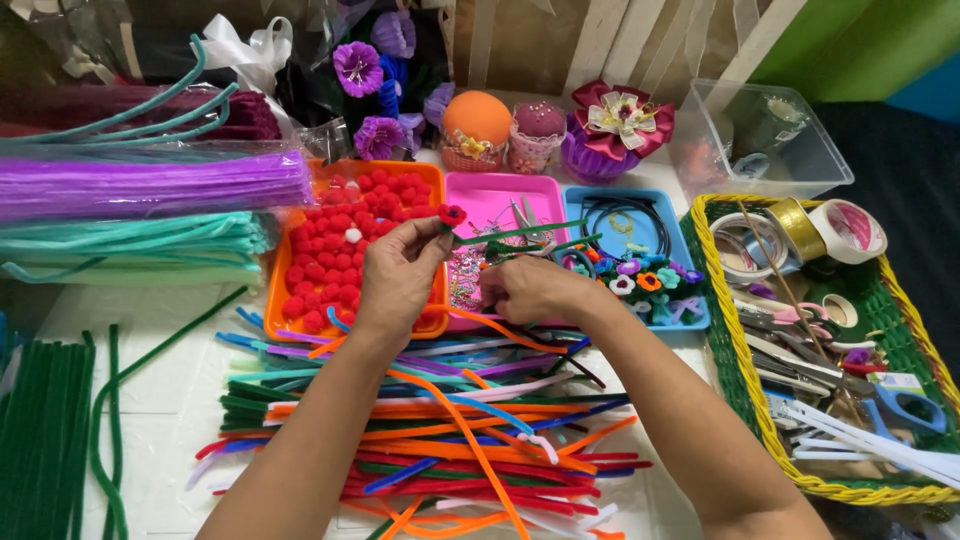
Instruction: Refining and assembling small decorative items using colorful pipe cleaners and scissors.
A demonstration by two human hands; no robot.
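My left hand (400,275) is raised over the orange tray (275,300), pinching a small red pipe-cleaner flower (452,214) at the top of a green stem (520,234). The stem runs right and slightly up, over the pink tray (500,195). My right hand (540,290) is curled around the lower part of the green pieces, in front of the pink and blue trays. Under both forearms lies a heap of pipe cleaners (450,430) in orange, red, green, blue and white.
Red pompoms (330,255) fill the orange tray. The blue tray (690,310) holds small finished flowers. A green and yellow basket (800,470) at right holds tape rolls and scissors. Purple, teal and green pipe-cleaner bundles (150,185) lie at left; pincushions and a clear box stand behind.
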